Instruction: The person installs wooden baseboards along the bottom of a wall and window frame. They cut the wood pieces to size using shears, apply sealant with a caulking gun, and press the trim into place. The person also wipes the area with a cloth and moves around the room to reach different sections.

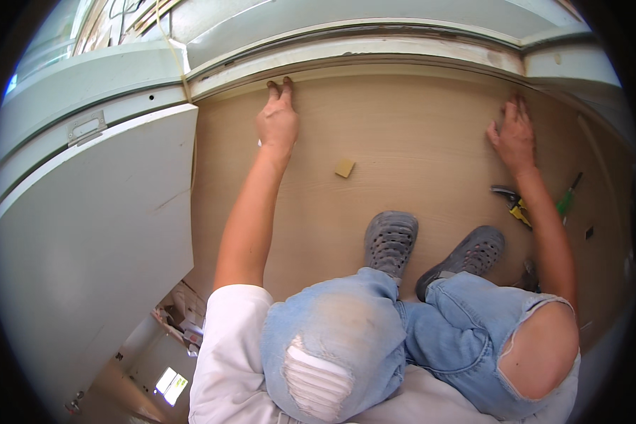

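Observation:
I squat on a light-brown wood-grain board that covers the floor. My left hand has two fingers stretched out, their tips pressing at the board's far edge. Those tips touch a thin pale strip running along the frame's sill; the other fingers are curled under. A small white bit shows beside that wrist, too small to name. My right hand lies near the same edge farther right, fingers extended and slightly blurred, with nothing visible in it.
A small tan square piece lies on the board between my arms. By my right forearm are a black-and-yellow hand tool and a green-handled tool. A white door stands at the left. My grey clogs rest on the board.

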The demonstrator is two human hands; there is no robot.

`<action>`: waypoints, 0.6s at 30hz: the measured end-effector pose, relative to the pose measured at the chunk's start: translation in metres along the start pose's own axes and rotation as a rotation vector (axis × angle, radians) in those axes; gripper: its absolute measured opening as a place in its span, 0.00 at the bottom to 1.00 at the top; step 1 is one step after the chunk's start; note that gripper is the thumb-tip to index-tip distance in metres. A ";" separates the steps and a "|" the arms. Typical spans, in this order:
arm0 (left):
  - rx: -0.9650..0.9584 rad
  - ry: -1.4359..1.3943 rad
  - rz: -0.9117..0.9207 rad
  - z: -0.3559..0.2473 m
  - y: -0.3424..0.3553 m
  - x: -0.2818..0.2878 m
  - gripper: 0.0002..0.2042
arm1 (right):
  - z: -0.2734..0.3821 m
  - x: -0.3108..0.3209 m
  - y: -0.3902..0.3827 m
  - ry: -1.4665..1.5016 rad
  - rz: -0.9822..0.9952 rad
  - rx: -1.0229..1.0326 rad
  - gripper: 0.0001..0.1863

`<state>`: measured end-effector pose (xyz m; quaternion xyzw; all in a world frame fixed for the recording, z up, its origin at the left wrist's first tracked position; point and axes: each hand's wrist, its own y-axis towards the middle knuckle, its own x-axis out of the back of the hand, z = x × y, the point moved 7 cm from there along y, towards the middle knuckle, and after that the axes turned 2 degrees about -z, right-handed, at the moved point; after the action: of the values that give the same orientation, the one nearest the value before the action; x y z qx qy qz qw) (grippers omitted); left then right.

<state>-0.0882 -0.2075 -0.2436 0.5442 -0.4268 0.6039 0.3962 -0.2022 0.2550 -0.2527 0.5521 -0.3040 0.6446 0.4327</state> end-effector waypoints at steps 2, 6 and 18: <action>-0.037 -0.004 0.005 -0.033 -0.002 0.002 0.29 | 0.000 0.001 0.000 0.024 -0.018 0.011 0.21; -0.157 -0.028 0.041 -0.106 -0.003 0.008 0.29 | -0.004 0.001 -0.001 0.012 -0.042 0.030 0.21; -0.385 -0.370 -0.124 -0.201 -0.007 0.030 0.25 | -0.008 0.023 -0.012 0.233 -0.103 0.064 0.23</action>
<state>-0.1486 -0.0142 -0.2215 0.5851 -0.5647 0.3765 0.4439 -0.1950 0.2723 -0.2332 0.5019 -0.2023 0.6907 0.4797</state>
